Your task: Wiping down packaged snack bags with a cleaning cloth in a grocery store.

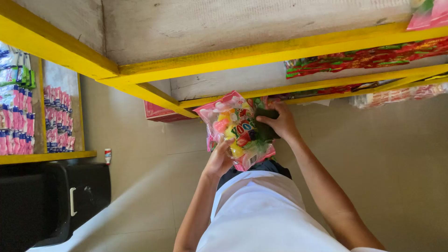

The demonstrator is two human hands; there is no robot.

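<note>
A candy bag (234,128) is clamped below the yellow shelf (261,53): left hand (220,157) at its bottom, right hand (277,122) pressing a dark cloth (265,125) on its side.

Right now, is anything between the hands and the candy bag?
No. The left hand grips the candy bag from below, and the right hand presses a dark cloth against its front.

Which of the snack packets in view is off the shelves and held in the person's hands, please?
The pink packet of colourful sweets, held between the left hand and right hand; the red-and-green packets lie on the yellow shelf.
</note>
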